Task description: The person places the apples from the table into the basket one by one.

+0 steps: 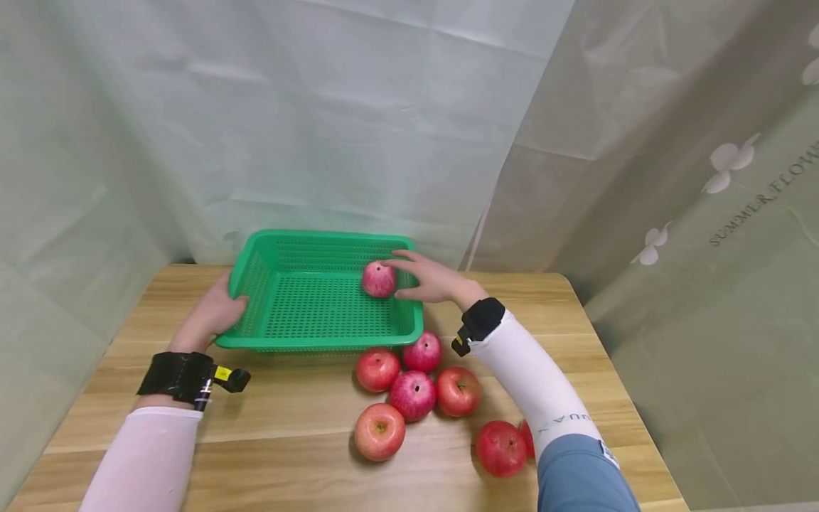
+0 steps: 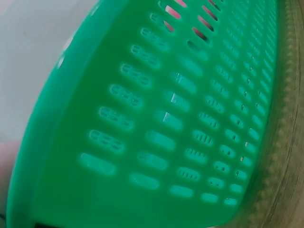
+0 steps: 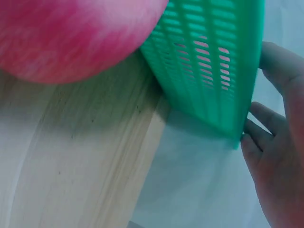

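Wooden table (image 1: 301,427), pale grain; white and beige curtains (image 1: 384,107) hung behind and at sides.

One green basket (image 1: 320,341), slotted plastic, at table's back edge.

Eight apples: one inside basket, seven on table in front of it, one half hidden by right sleeve.

Apple in basket (image 1: 379,279): pink-red, round, by right wall.

Right hand (image 1: 430,277): fingers spread, lightly curved, fingertips touching apple; not gripping.

Left hand (image 1: 211,313): curled round basket's left rim, holding it.
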Motion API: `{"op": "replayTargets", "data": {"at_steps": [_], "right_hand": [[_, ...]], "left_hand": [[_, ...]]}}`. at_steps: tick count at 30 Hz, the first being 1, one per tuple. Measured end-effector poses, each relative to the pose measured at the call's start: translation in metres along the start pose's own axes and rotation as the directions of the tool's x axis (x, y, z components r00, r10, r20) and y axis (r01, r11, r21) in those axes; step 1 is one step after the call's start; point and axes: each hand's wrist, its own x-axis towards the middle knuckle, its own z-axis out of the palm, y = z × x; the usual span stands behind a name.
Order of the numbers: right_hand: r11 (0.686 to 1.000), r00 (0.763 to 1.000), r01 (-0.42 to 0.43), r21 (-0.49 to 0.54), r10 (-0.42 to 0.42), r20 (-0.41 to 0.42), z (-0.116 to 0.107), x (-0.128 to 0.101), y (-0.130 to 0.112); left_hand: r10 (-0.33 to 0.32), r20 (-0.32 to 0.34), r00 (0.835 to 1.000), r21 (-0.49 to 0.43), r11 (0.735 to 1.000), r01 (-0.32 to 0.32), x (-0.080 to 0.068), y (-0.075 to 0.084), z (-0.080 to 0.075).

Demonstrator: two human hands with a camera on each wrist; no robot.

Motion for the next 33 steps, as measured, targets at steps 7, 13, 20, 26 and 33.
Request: {"op": "replayTargets", "data": {"at_steps": [7,13,20,26,33], "right_hand": [[1.000,0.999,-0.026,0.015,0.026,0.032,-0.005,-0.014,0.003],[1.000,0.999,-0.019,0.018,0.019,0.029,-0.009,-0.023,0.006],[0.999,0.999,-0.038,0.034,0.038,0.017,-0.010,-0.034,0.009],[0.998,0.998,-0.058,0.033,0.057,0.017,-0.006,-0.047,0.014],[0.998,0.998,-0.054,0.016,0.054,0.027,-0.004,-0.065,0.022]], "left_hand": [[-0.008,-0.007,1.000,0.031,0.999,0.008,-0.001,0.002,-0.002],[-0.021,-0.004,1.000,0.062,0.998,0.021,0.001,0.000,-0.004],[0.001,-0.006,1.000,0.043,0.999,-0.001,0.003,-0.005,-0.007],[0.009,-0.005,1.000,0.047,0.999,-0.008,0.004,-0.007,-0.006],[-0.009,-0.007,1.000,0.056,0.998,0.010,0.003,-0.004,-0.002]]}}
